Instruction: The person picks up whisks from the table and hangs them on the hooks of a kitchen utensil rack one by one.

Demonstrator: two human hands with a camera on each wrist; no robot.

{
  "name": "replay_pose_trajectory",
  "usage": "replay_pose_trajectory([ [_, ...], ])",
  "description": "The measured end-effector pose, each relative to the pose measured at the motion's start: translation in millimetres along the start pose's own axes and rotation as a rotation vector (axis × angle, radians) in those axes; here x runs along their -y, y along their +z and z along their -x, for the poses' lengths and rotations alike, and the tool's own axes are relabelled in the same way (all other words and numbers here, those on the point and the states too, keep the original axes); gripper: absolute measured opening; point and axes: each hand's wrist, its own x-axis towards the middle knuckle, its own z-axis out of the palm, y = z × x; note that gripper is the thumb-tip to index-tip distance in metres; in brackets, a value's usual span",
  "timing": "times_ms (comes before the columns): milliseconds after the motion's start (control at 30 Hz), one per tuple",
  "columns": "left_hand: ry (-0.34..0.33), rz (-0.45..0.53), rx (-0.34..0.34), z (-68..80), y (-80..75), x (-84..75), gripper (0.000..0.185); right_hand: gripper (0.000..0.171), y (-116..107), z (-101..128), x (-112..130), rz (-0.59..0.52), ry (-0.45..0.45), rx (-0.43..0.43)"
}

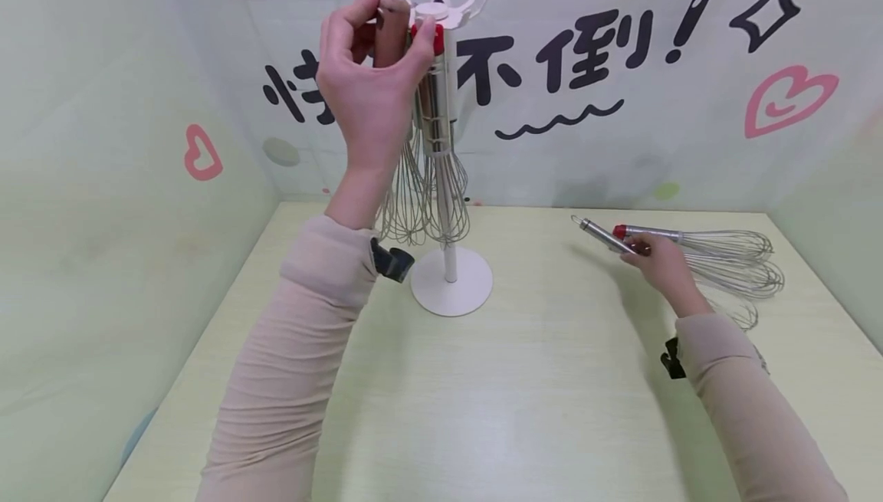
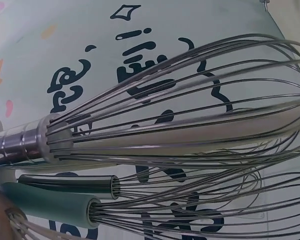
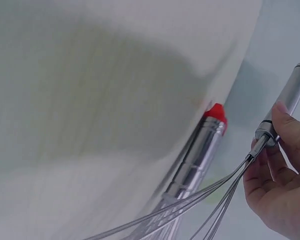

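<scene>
Left hand (image 1: pixel 369 77) is reaching up at the top of the white utensil stand (image 1: pixel 450 280); fingers are curling round the brown handle (image 1: pixel 391 31) of a hanging whisk, thumb and fingertips pinching it just beside the stand's hook crown (image 1: pixel 441 8); a red-capped steel whisk (image 1: pixel 436 115) is hanging right next to it, wire heads of the hung whisks are bunching together around the pole above the round base; left wrist view is showing the wire loops close up: one steel-handled whisk (image 2: pixel 20 142), one black-handled whisk (image 2: pixel 70 184), one green-handled whisk (image 2: pixel 50 205), lying side by side, wires overlapping; cannot tell from that view which of them the hand is holding.

Right hand (image 1: pixel 658 260) is sitting low on the surface (image 1: pixel 538 395), well apart from the stand; it is pinching the slim steel handle of a small whisk (image 1: pixel 599 232) between thumb and curled fingers, handle end pointing toward the stand; right wrist view is confirming the thumb on the handle collar and the wires (image 3: pixel 225 197) fanning out below the fingers (image 3: pixel 275 175); a second whisk with a red end cap (image 1: pixel 690 237) is lying just beside it on the surface, wire head pointing right; more whisk heads are lying stacked behind the hand, partly hidden by it.

Both forearms are in beige sleeves, each with a black clip at the wrist; backdrop is a pale wall with black lettering and pink hearts.
</scene>
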Motion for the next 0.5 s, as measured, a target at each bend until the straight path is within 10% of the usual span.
replay_pose_trajectory([
  [500,0.015,0.059,0.073,-13.4,-10.4,8.8,0.046,0.028,-11,-3,49,-0.152,0.002,-0.038],
])
